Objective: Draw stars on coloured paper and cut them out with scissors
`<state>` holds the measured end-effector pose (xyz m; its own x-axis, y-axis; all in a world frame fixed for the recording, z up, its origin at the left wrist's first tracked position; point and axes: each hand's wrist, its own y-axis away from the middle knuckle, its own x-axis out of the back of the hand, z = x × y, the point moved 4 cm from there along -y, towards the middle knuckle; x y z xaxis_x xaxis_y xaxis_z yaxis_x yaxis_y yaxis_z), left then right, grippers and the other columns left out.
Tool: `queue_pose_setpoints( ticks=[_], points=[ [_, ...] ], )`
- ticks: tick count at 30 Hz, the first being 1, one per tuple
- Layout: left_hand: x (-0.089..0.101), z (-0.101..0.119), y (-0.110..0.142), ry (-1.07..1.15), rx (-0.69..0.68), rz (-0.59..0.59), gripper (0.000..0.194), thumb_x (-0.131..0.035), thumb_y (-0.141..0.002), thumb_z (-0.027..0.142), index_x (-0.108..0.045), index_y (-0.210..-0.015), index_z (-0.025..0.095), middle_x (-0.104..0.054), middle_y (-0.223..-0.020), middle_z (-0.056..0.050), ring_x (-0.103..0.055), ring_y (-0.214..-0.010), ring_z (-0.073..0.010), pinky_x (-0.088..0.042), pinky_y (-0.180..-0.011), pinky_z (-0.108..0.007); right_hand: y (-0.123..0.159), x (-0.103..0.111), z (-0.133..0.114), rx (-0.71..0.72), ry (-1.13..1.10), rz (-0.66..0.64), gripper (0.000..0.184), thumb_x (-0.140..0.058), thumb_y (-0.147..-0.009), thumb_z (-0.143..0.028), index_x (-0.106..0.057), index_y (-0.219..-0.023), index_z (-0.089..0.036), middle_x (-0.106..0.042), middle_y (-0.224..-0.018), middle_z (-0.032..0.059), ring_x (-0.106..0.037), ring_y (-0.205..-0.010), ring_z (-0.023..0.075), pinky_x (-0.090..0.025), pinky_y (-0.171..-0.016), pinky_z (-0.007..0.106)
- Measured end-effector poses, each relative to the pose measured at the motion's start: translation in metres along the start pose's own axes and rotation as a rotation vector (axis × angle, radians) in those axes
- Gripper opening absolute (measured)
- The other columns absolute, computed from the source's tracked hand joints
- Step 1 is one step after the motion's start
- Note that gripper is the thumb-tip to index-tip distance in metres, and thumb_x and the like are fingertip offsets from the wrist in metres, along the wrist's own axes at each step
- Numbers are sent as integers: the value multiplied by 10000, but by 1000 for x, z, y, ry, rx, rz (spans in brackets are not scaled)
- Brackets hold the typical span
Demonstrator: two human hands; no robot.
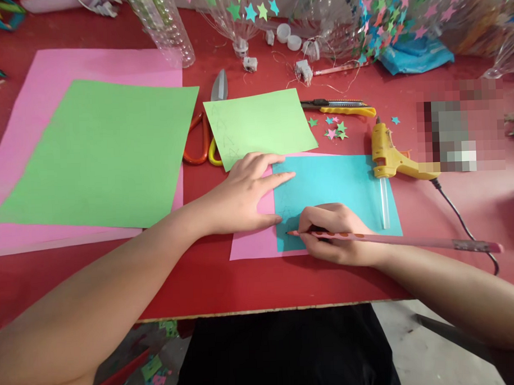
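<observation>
My right hand (340, 234) grips a pink pencil (419, 242), its tip touching the blue paper (324, 184) near the lower left corner. Faint pencil lines show just above that tip. Fingers spread, my left hand (257, 192) lies flat across the left edge of the blue paper and the pink sheet (252, 246) under it. Behind my left hand is a light green paper (258, 125) with star outlines drawn down its left side. A yellow glue gun (390, 154) rests at the blue paper's right edge, its clear glue stick over the sheet.
Scissors (202, 141) lie partly under the light green paper. A yellow utility knife (342, 106) and small cut paper stars (331, 134) are behind the blue sheet. Large green (112, 152) and pink (54, 70) sheets cover the left. Clear star-decorated plastic pieces (238, 24) line the back.
</observation>
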<state>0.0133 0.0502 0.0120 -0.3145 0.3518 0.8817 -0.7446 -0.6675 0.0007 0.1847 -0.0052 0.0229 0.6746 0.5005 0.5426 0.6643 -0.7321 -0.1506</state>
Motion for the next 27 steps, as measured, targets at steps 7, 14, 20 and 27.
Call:
queue_pose_setpoints(
  ticks=[7, 14, 20, 27],
  points=[
    [0, 0, -1, 6, 11, -6, 748, -721, -802, 503, -497, -1445, 192, -345, -1515, -173, -291, -1404, -384, -279, -1166, -598, -2, 3, -3, -23, 19, 76, 168, -480, -767, -60, -425, -703, -204, -405, -553, -80, -343, -459, 50, -333, -475, 169],
    [0, -1, 0, 37, 21, -7, 744, -718, -800, 528, -500, -1443, 225, -346, -1516, -152, -283, -1402, -395, -268, -1169, -608, -1, 5, 0, -85, 21, 103, 172, -477, -743, -62, -407, -695, -211, -394, -548, -82, -358, -461, 54, -343, -471, 175],
    [-1, -1, 0, 33, 12, 7, 737, -723, -796, 520, -504, -1436, 227, -349, -1513, -160, -291, -1397, -398, -280, -1158, -614, 1, 6, 2, -127, 10, 112, 183, -488, -754, -78, -389, -696, -221, -383, -546, -82, -363, -466, 64, -343, -468, 195],
    [1, -1, 0, 47, 11, 4, 708, -704, -808, 527, -497, -1434, 269, -354, -1514, -142, -288, -1399, -392, -282, -1151, -626, 0, 6, 1, -97, 22, 114, 179, -468, -741, -74, -382, -685, -221, -365, -540, -85, -335, -452, 59, -346, -466, 189]
  ],
)
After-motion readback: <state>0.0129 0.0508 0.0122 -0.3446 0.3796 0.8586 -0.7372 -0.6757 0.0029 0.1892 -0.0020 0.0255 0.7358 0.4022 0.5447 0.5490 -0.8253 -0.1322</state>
